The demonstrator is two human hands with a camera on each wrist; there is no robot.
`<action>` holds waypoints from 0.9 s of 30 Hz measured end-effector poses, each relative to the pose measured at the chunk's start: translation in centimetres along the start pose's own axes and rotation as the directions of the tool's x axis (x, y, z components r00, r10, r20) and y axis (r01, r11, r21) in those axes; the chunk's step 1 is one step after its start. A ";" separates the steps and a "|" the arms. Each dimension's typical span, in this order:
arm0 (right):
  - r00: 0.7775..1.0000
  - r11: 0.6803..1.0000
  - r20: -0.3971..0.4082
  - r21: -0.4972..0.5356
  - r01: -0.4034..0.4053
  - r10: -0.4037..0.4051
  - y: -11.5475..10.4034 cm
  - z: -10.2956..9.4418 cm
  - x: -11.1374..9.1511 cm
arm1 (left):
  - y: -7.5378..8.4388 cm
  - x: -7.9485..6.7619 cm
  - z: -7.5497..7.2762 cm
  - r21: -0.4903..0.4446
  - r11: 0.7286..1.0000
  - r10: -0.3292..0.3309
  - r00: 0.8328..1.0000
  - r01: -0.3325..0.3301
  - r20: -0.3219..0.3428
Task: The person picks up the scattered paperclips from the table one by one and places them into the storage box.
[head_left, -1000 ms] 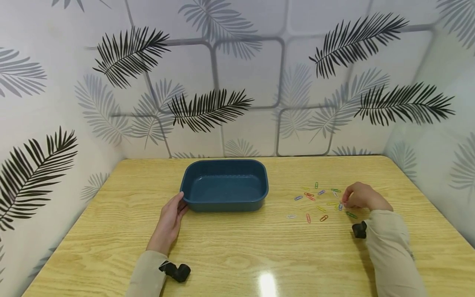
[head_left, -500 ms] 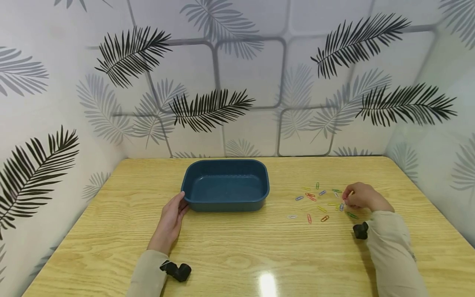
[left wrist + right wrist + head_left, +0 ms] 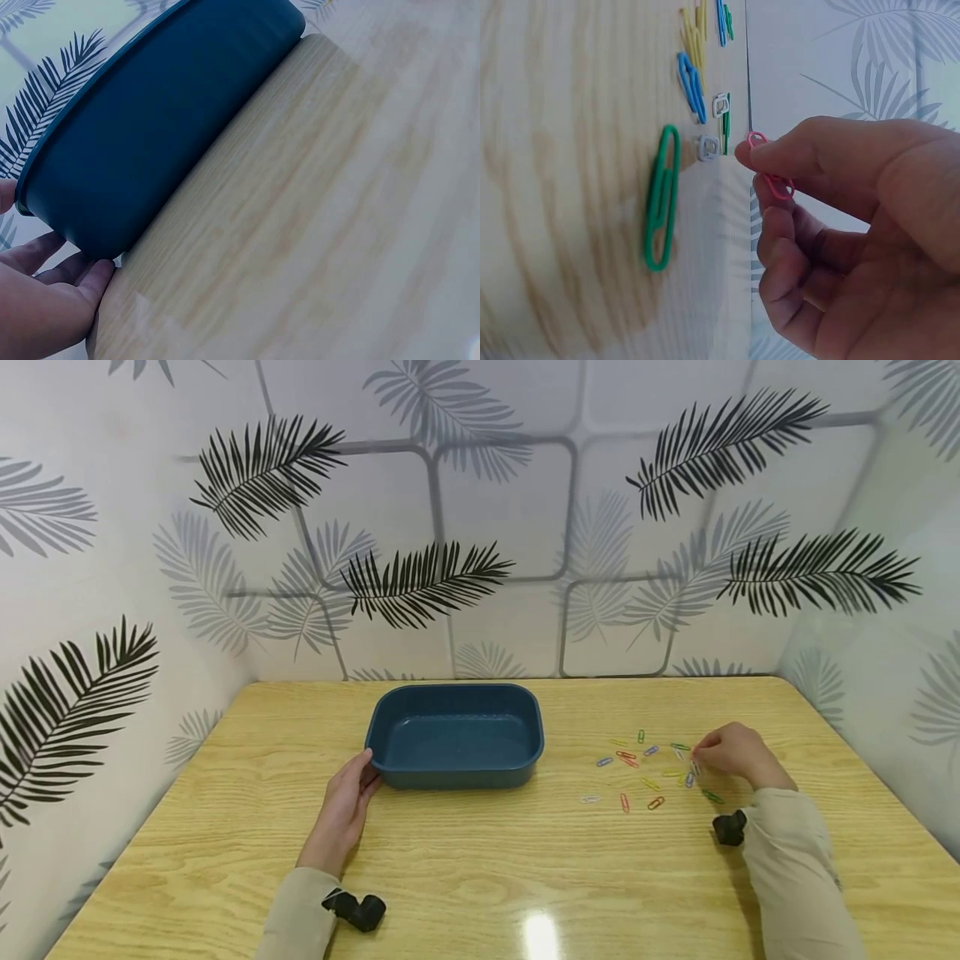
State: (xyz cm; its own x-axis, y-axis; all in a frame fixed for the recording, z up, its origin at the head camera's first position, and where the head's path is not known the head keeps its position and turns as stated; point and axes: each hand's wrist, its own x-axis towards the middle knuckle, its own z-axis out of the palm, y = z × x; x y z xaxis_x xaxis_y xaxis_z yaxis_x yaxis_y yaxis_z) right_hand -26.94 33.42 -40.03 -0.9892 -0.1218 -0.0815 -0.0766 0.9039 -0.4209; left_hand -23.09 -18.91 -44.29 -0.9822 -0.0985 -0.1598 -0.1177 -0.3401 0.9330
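My left hand (image 3: 347, 806) holds the near left corner of a dark blue rectangular plastic bin (image 3: 453, 779), which sits on the table. In the left wrist view, its fingers (image 3: 94, 281) lie against the bin's outer end wall and one fingertip is up at the rim. My right hand (image 3: 738, 756) pinches a pink paper clip (image 3: 781, 187) between thumb and forefinger, above the right edge of the scattered clips. Beside this hand on the tabletop lie a green paper clip (image 3: 661, 199), a blue paper clip (image 3: 691, 88) and white paper clips (image 3: 708, 148).
Several more coloured clips, among them a red paper clip (image 3: 656, 802) and a yellow paper clip (image 3: 650, 783), are spread to the right of the bin. The wooden table (image 3: 480, 868) meets a leaf-patterned wall (image 3: 510, 627) behind.
My right hand has lifted slightly and its fingers have shifted, uncovering a pale clip below the fingertips. The left hand and the bin have stayed in place.
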 end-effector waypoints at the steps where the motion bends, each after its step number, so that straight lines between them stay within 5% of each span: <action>1: 1.000 1.000 -0.006 0.001 0.002 -0.002 0.0 0.0 0.0 | 0.0 0.0 0.0 0.002 1.000 0.000 1.000 0.000 0.000; 27: 0.998 0.992 -0.008 0.109 0.069 -0.069 0.1 0.9 0.4 | -0.1 -0.1 0.0 0.020 1.000 0.013 1.000 -0.013 0.011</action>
State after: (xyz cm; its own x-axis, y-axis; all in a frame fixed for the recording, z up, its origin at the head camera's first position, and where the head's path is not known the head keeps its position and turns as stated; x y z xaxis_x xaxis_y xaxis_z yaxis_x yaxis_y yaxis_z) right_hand -27.26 33.03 -40.94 -0.9826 -0.1802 -0.0451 -0.1308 0.8433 -0.5214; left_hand -22.96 -18.87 -44.34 -0.9851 -0.0930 -0.1446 -0.1079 -0.3205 0.9411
